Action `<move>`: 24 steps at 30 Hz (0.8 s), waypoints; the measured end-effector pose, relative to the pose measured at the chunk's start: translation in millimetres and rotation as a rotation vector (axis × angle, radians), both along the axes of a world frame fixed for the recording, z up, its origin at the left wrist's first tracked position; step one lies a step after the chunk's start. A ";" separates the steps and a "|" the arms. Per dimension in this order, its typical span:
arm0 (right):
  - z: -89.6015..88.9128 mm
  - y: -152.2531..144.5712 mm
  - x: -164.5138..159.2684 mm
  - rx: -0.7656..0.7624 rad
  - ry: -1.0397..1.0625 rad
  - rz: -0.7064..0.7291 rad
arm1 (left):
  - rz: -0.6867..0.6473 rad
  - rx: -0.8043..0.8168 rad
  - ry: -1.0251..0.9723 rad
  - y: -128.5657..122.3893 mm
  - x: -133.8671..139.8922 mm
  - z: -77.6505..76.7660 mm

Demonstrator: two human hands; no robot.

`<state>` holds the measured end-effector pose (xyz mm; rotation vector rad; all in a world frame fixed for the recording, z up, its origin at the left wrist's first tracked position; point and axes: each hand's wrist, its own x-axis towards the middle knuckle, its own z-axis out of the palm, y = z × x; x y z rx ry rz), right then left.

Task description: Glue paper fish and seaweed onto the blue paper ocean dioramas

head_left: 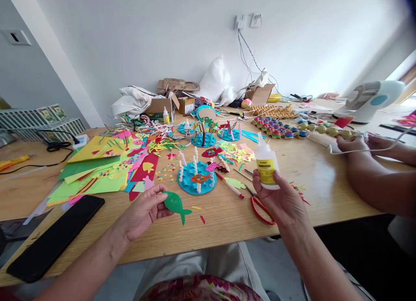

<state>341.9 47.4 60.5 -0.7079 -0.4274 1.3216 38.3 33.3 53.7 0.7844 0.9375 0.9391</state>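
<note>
Between the thumb and fingers of my left hand [147, 210] is a green paper fish [175, 203], its tail pointing right and down. My right hand [282, 199] grips a glue bottle [267, 162] with a yellow label, held upright with its nozzle at the top. Past my left hand stands a round blue base [185, 186] with white twisted pipe-cleaner stalks and an orange paper fish [200, 178] on it. Red-handled scissors [260, 212] lie beside my right hand. A red pen [230, 186] and a pale green paper fish [234, 182] rest nearby.
Coloured paper sheets [94, 179] and a black phone [58, 236] cover the left side. Finished blue pieces [203, 138] stand farther back. At right, another person's arms [373, 175] reach over the table near painted egg-carton strips [279, 128] and a white fan [373, 99].
</note>
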 end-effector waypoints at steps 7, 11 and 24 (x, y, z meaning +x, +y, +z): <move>0.1 29.7 35.5 0.065 -0.201 0.031 | 0.105 0.044 0.062 6.0 -26.3 2.1; -4.7 48.4 51.2 0.085 -0.307 0.066 | 0.182 0.057 0.105 9.1 -38.7 3.0; -35.4 95.3 83.7 -0.013 -0.909 -0.007 | 0.215 0.116 0.210 16.5 -42.7 25.0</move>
